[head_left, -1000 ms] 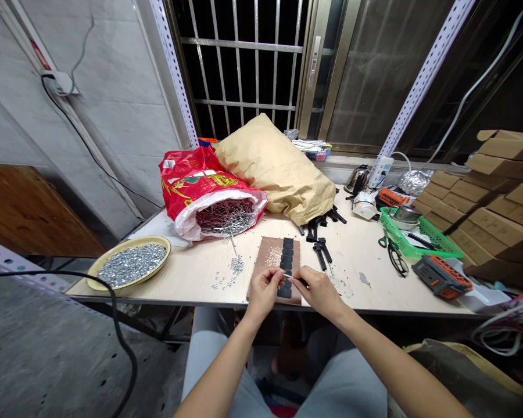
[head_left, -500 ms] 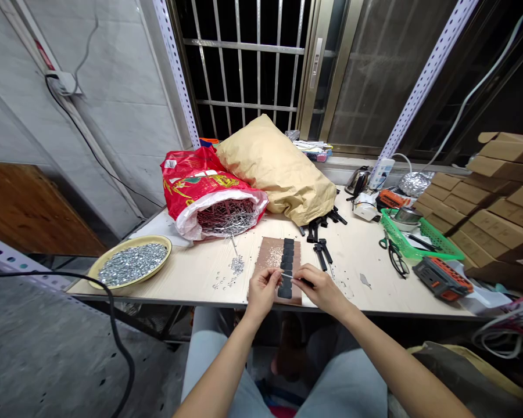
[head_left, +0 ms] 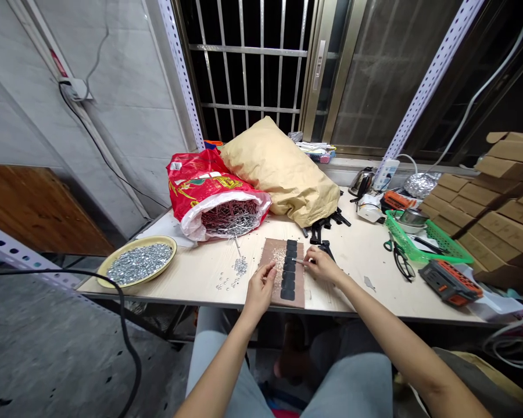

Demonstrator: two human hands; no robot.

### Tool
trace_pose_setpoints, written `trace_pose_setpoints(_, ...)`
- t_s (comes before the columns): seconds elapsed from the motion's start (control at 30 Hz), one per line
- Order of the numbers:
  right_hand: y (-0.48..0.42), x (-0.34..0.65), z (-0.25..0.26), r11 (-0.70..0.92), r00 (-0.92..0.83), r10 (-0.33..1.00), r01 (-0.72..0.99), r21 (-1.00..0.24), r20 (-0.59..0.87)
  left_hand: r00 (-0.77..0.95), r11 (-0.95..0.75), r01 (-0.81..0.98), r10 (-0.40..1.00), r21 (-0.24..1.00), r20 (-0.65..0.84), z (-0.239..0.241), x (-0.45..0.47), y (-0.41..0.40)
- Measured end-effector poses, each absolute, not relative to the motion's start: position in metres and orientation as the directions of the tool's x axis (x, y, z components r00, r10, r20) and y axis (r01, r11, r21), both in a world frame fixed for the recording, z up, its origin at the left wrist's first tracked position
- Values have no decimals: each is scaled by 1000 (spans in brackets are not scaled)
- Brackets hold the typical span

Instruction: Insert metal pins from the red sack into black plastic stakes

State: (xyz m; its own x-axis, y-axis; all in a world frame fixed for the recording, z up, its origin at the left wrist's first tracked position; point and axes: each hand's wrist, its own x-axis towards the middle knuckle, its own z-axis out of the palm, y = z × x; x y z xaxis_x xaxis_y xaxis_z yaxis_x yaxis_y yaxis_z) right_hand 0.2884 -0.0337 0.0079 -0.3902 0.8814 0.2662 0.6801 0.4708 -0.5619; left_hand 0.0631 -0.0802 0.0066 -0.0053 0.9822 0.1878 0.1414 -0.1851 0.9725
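A brown board [head_left: 299, 293] lies at the table's front, bearing a column of black square pieces [head_left: 289, 268] and a scatter of tiny pale bits [head_left: 276, 258]. My left hand [head_left: 261, 284] is over the board's left edge, fingers curled and closed; whatever they hold, if anything, is hidden. At the board's right edge, my right hand [head_left: 322, 264] pinches a thin metal rod [head_left: 299, 262], its tip pointing left over the black column. Left of the board, small shiny metal pieces [head_left: 240, 266] lie in a loose pile.
A yellow dish [head_left: 174, 255] full of shiny pieces stands at left. Behind are a red bag [head_left: 196, 180] of metal rods and a large tan sack [head_left: 279, 168], with black parts [head_left: 316, 232] beside it. Scissors [head_left: 390, 244], a green basket [head_left: 459, 255] and cardboard boxes [head_left: 483, 232] are at right.
My hands have moved apart: the right went up and rightward with the rod, the left slightly away from the black column. The view has shifted slightly.
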Motion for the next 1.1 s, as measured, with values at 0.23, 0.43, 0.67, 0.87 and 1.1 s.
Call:
trace_pose_setpoints(0.23, -33, 285, 9, 434, -434, 882, 595, -677, 184, -70, -160, 198, 982, 967, 177, 19, 53, -86)
trace_pose_setpoints(0.43, -33, 283, 8, 508, -693, 715, 432, -746, 86, -124, -133, 194, 979, 972, 159, 23, 47, -86)
trace_pose_setpoints(0.67, -35, 278, 12, 479, -670, 741, 479, -735, 47, -133, -176, 251, 968, 952, 215, 26, 41, -85)
trace_pose_setpoints(0.87, -32, 273, 14, 343, -366, 922, 626, -701, 125, -182, -179, 247, 957, 952, 228, 27, 37, -83)
trace_pose_setpoints(1.1, -85, 282, 32, 433, -714, 700, 452, -780, -26, -316, -138, 279, 922, 950, 226, 18, 8, -65)
